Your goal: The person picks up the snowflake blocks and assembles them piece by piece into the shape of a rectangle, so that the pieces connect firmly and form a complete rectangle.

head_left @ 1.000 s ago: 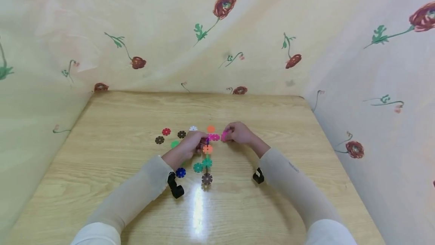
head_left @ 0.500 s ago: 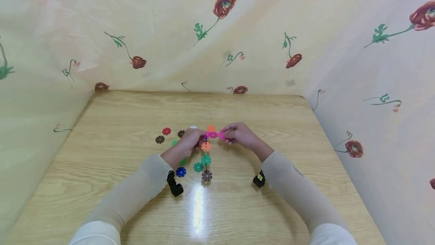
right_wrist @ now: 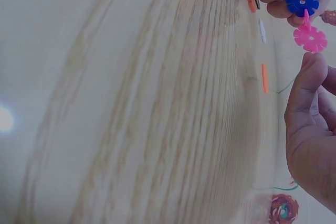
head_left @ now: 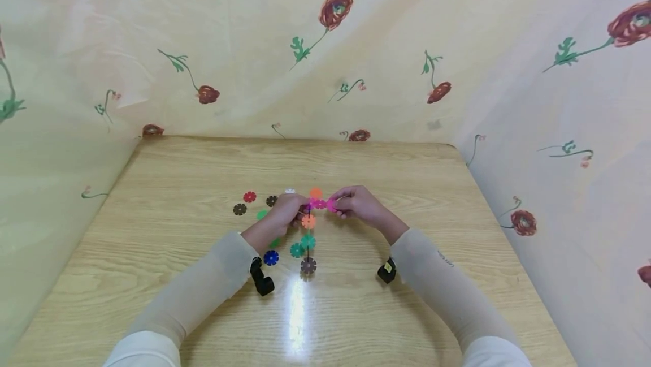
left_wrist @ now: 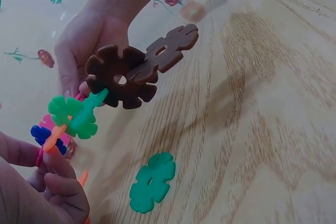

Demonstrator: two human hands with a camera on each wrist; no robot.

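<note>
We find the chain of slotted discs (head_left: 308, 222) raised above the worktop (head_left: 407, 175), running from a pink end on the far-edge side through blue, orange and green to brown towards the near edge. The left hand (head_left: 286, 210) pinches it near the pink end. The right hand (head_left: 359, 205) pinches a pink disc (head_left: 331, 205) at that end; whether the two interlock, we cannot tell. We note a red disc (head_left: 249, 197) and dark brown disc (head_left: 239, 209) towards the left edge, and a blue disc (head_left: 271, 257) nearer the near edge.
</note>
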